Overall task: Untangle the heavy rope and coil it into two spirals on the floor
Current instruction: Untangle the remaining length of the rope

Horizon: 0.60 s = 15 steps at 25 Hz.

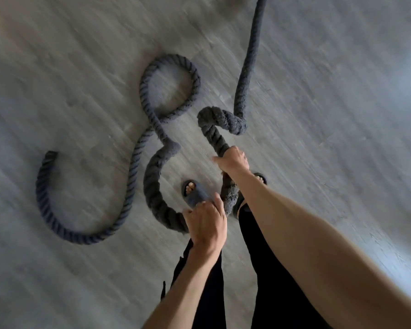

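Note:
A thick dark grey twisted rope (145, 91) snakes over the grey floor (330, 103). To the left it forms a loop that crosses itself, with an open curve ending at the far left. My right hand (233, 160) grips a raised stretch just below a tight kink (235, 122); from that kink the rope runs up and out of the top of the view. Nearer to me, my left hand (207, 222) grips the rope lower down. Between the two hands the rope hangs in a short bend.
My two feet in dark open-toed slippers (192, 191) stand on the floor right under the held rope, and black trouser legs (266, 269) fill the bottom middle. A bright patch of light lies on the floor at the right.

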Each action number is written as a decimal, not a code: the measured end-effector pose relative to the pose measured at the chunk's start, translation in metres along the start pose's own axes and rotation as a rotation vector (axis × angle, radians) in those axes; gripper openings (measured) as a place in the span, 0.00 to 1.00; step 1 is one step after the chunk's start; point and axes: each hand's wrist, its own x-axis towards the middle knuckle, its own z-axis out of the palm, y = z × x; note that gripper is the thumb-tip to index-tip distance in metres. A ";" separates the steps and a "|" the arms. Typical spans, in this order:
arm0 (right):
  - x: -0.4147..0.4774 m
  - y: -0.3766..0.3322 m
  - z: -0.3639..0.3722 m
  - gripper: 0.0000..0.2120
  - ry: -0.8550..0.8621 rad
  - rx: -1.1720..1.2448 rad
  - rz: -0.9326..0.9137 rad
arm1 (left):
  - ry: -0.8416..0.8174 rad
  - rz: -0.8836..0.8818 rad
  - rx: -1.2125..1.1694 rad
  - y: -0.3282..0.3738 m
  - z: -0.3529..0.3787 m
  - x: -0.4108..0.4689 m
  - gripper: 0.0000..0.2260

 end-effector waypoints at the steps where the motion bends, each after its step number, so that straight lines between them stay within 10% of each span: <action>1: 0.000 -0.003 -0.001 0.18 -0.055 0.136 -0.037 | 0.023 -0.042 -0.067 -0.003 0.009 -0.004 0.24; 6: -0.022 -0.027 -0.022 0.11 -0.387 0.770 -0.276 | -0.456 0.152 -0.619 -0.067 -0.019 0.027 0.21; 12: -0.045 -0.054 -0.069 0.15 -0.759 1.099 -0.518 | -0.937 0.242 0.117 -0.097 -0.116 0.118 0.31; 15: -0.046 -0.052 -0.077 0.17 -0.699 1.121 -0.513 | -0.987 0.244 0.021 -0.091 -0.105 0.119 0.29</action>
